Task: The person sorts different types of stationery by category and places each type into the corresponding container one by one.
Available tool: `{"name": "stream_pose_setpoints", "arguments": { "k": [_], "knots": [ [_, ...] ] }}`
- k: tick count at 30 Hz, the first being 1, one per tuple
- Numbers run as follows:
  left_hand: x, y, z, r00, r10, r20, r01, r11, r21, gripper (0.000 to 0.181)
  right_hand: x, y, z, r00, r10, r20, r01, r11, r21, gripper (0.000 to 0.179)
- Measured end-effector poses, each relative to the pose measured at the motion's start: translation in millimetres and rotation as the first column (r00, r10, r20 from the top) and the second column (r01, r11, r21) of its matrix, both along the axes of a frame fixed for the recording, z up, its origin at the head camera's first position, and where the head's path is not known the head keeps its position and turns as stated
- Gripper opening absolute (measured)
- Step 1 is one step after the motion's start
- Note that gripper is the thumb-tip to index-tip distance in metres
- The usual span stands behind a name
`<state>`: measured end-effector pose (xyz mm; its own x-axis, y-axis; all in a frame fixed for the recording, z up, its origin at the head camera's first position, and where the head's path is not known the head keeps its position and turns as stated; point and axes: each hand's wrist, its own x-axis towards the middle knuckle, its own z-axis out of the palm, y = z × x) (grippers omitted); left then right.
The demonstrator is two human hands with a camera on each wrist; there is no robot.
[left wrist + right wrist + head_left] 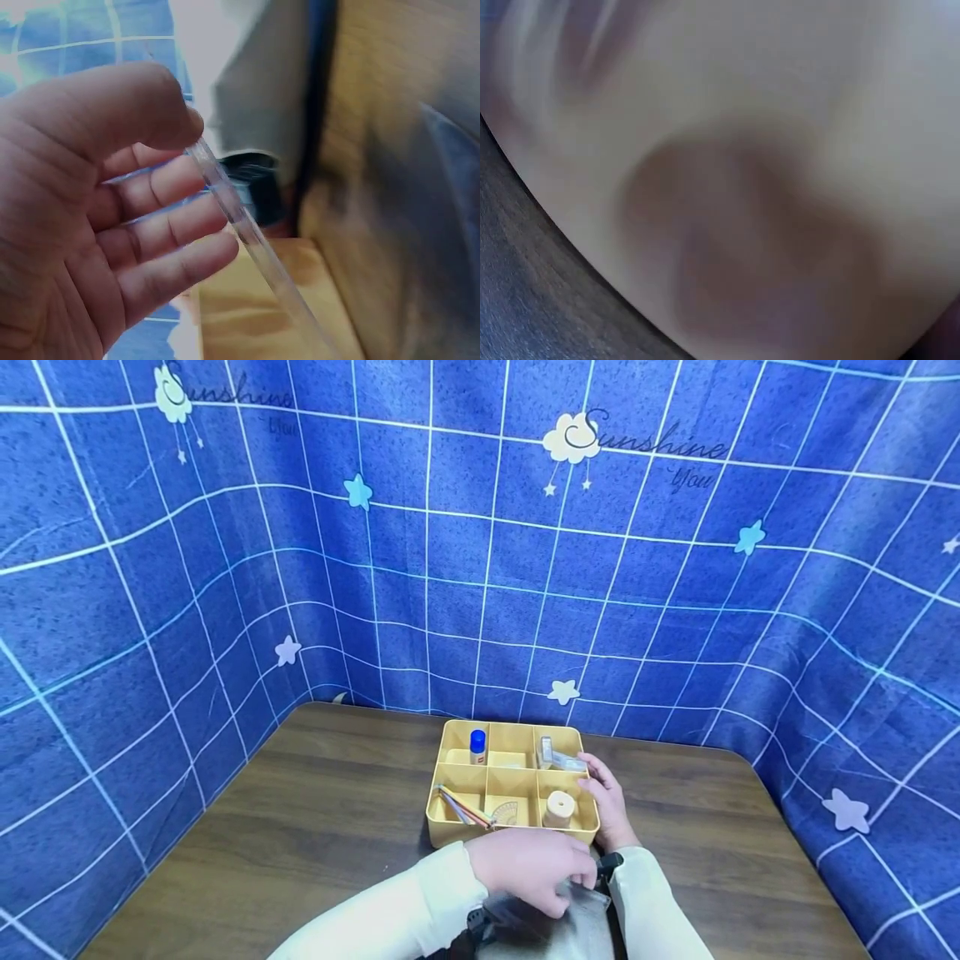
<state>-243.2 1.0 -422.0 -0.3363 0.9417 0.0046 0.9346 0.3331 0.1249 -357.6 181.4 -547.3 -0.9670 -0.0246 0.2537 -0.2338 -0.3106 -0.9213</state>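
My left hand [528,864] is in front of the box, palm down, and pinches a clear flat plastic piece [247,229] between thumb and fingers. The left wrist view shows that piece edge-on as a thin strip; its full outline is hidden. At the yellow six-compartment organizer box [450,834], my right hand [611,806] grips the right wall, fingertips over the rim. Its front-right compartment holds a cream-coloured roll [559,810]. Behind that lie small clear-and-grey packs [546,752], close to the right fingers. The right wrist view is mostly blurred.
A blue-capped glue stick [477,747] stands in the back-left compartment. Several coloured pencils [467,810] lean in the front-left one, beside a protractor [506,813] in the front middle. The box stands on a brown wooden table [337,793], with a blue gridded curtain [465,568] around it.
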Motion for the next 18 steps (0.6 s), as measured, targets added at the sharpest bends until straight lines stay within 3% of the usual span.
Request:
{"name": "stream_pose_setpoints", "arguments": {
  "k": [7, 11, 15, 18],
  "knots": [
    [-8.2, -10.4, 31.1, 0.98, -0.03, 0.198, -0.011, 0.98, 0.201, 0.031, 1.4, 2, 3.0, 0.999, -0.021, -0.029, 0.023, 0.996, 0.084, 0.046],
    [-14.4, -17.0, 46.0, 0.971, -0.038, 0.237, -0.038, 0.951, 0.306, 0.033, 0.5, 3, 3.7, 0.998, -0.019, -0.067, 0.024, 0.997, 0.077, 0.045],
    [-21.3, -23.2, 55.6, 0.967, -0.032, 0.254, -0.067, 0.926, 0.371, 0.031, 0.3, 2, 2.4, 0.999, -0.001, -0.035, 0.002, 1.0, 0.001, 0.045],
    [-26.7, -27.7, 60.8, 0.953, -0.029, 0.301, -0.103, 0.906, 0.411, 0.029, 0.4, 0, 1.4, 1.0, -0.003, 0.003, 0.003, 1.0, -0.016, 0.046]
  ]
}}
